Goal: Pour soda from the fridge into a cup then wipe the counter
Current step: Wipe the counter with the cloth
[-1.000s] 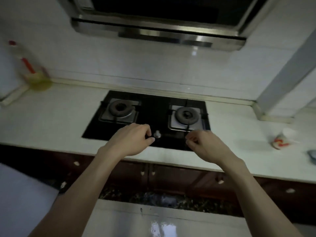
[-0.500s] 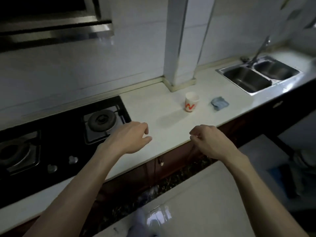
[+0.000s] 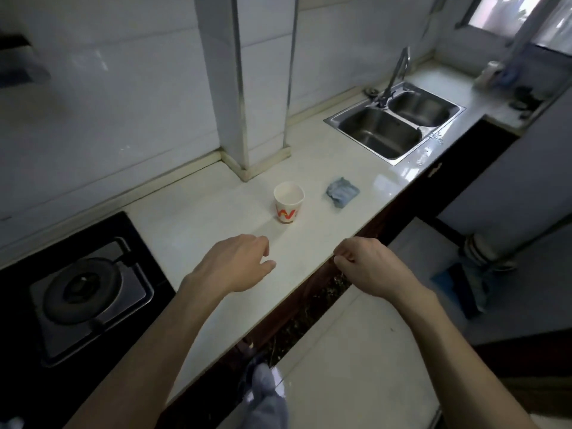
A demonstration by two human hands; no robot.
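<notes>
A white paper cup (image 3: 288, 202) with a red and orange wave stands upright on the pale counter (image 3: 198, 230); it looks empty. A crumpled blue-grey cloth (image 3: 342, 192) lies just right of it. My left hand (image 3: 238, 263) hovers over the counter below the cup, fingers loosely curled, holding nothing. My right hand (image 3: 370, 264) hangs past the counter's front edge, fingers curled in, also holding nothing. No soda or fridge is in sight.
A black gas hob (image 3: 80, 292) with one burner lies at the left. A steel double sink (image 3: 394, 125) with a tap sits at the back right. A tiled pillar (image 3: 244, 88) juts out behind the cup. My foot (image 3: 263, 388) shows on the tiled floor.
The view has swung right, from the hob towards the cup, cloth and sink. Both hands keep the same half-curled pose in front of me.
</notes>
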